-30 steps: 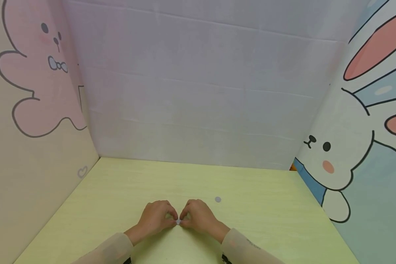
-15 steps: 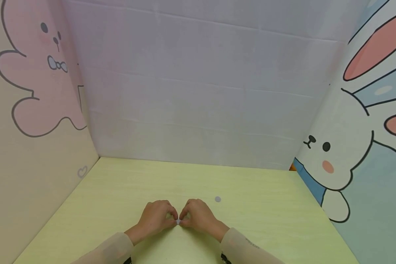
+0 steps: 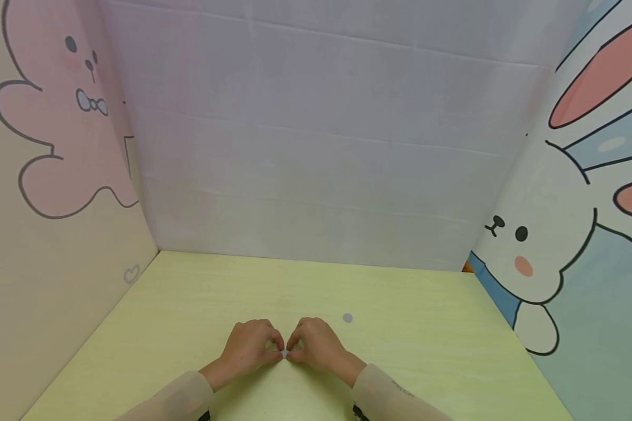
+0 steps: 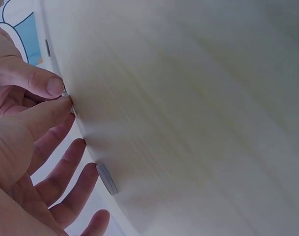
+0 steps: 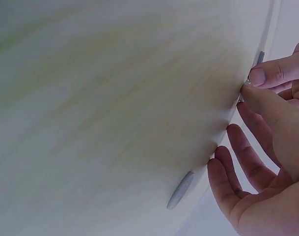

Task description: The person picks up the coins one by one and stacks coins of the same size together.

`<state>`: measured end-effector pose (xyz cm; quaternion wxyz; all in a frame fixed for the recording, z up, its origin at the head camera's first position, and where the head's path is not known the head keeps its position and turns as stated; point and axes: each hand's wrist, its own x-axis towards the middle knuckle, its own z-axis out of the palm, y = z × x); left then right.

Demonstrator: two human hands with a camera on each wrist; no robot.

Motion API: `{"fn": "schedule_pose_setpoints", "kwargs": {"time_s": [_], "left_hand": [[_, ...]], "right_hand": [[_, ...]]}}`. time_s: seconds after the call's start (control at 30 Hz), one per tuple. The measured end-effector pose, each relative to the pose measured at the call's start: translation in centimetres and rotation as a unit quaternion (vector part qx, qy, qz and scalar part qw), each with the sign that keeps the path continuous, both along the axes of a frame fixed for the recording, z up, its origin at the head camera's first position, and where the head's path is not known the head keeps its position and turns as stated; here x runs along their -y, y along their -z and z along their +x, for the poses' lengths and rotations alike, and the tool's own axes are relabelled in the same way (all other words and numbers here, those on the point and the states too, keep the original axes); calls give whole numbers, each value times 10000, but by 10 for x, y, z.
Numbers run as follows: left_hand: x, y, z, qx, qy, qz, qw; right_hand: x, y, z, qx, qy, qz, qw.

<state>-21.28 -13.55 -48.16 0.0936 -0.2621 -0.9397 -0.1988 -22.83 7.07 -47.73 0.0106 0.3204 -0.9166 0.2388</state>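
Observation:
In the head view, both hands meet low in the middle of the table. My left hand (image 3: pixel 246 345) and right hand (image 3: pixel 318 346) pinch a small pale grey piece (image 3: pixel 285 354) from either side, thumb and index finger on it. Fingertips cover most of it, so its full shape is hidden. A flat grey disc (image 3: pixel 347 318) lies on the table beyond the right hand, to its right. Close to the left fingers (image 4: pixel 73 196), the left wrist view shows another grey disc (image 4: pixel 107 179); the head view does not show it.
The pale yellow-green tabletop (image 3: pixel 295 292) stretches around the hands. A whitish back panel (image 3: pixel 321 146) stands behind it. Side panels with a pink bear (image 3: pixel 74 152) on the left and a white rabbit (image 3: pixel 548 234) on the right enclose the table.

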Motion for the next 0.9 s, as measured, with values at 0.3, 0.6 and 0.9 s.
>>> {"fn": "schedule_pose_setpoints", "kwargs": {"time_s": [0.3,0.6,0.9], "left_hand": [[1,1,0,-26,0,0,10000],[0,3,0,-61,1,37,10000],[1,3,-1,-18,-9,34,10000]], "right_hand": [[0,-1,1,-17,5,22,10000],[-8,1,-5,88,-251,174,9995],[-41,-11,-12,30,-204,-133,9997]]}}
